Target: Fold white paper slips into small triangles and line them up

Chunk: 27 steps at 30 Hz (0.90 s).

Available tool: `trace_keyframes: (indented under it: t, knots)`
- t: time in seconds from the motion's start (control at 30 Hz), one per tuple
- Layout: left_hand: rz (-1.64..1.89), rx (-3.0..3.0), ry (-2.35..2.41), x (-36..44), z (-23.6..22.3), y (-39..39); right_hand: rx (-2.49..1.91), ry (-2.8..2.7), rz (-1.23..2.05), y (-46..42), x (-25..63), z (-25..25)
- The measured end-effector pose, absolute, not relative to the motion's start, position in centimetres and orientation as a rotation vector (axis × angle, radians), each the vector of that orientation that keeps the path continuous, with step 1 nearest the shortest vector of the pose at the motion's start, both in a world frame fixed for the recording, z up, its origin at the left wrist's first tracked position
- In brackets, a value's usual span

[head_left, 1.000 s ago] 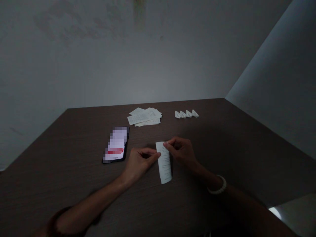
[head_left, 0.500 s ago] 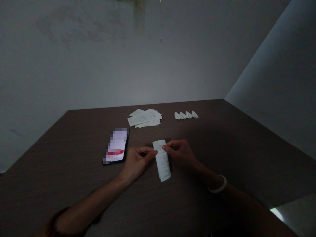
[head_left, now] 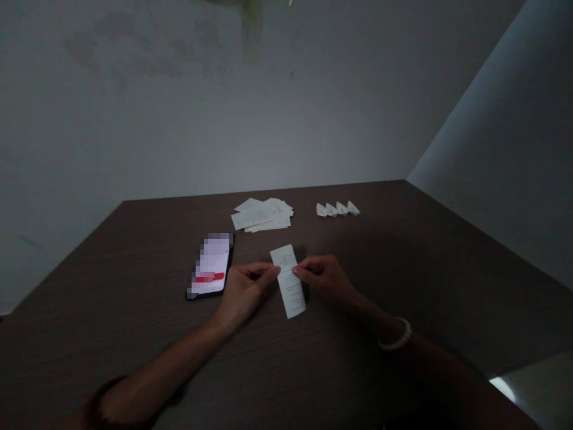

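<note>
A narrow white slip of printed paper [head_left: 290,289], like a receipt, is held between my two hands over the middle of the table. My left hand [head_left: 250,289] pinches its left edge between thumb and fingers. On the opposite edge, the thumb and index finger of my right hand [head_left: 324,278] pinch it at about the same height. The slip leans with its top to the left, and its print faces me. Beyond it lies a loose pile of printed paper slips [head_left: 264,214]. Small folded white paper pieces [head_left: 338,209] stand in a row to the right of the pile.
A phone [head_left: 210,266] with a lit, partly blurred screen lies just left of my left hand. The dark brown wooden table [head_left: 425,257] meets a grey wall [head_left: 268,119] at the back.
Both hands have shifted down the slip's edges, so more of it shows above my fingers. The slip has moved slightly up and left and tilts more to the left.
</note>
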State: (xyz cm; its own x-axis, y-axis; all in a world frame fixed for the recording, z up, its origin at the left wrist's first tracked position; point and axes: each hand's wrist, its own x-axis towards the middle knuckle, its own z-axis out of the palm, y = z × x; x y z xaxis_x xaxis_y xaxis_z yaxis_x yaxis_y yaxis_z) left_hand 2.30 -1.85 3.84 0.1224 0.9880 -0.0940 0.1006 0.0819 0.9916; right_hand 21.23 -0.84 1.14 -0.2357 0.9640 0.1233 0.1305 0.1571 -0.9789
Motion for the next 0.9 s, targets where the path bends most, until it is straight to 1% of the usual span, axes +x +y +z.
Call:
trace_keyframes:
  t: [0.33, 0.5, 0.6, 0.77, 0.9]
  knots:
    - [0.925, 1.386, 1.268, 2.56, 4.16, -2.17, -1.187, -1.533, 1.017, -1.10, 21.03, 1.36]
    - [0.903, 1.446, 1.231, 2.69, 4.27, -2.35, -1.191, -1.506, 0.999, -1.10, 20.90, 1.51]
    - [0.891, 1.442, 1.219, 2.60, 4.36, -2.28, -1.191, -1.487, 1.058, -0.98, 20.92, 1.59]
    - [0.907, 1.425, 1.205, 2.20, 4.14, -1.92, -1.145, -1.498, 1.326, -0.74, 21.18, 1.69]
    - [0.892, 1.424, 1.190, 2.04, 3.88, -1.82, -1.171, -1.523, 1.273, -0.86, 21.14, 1.73]
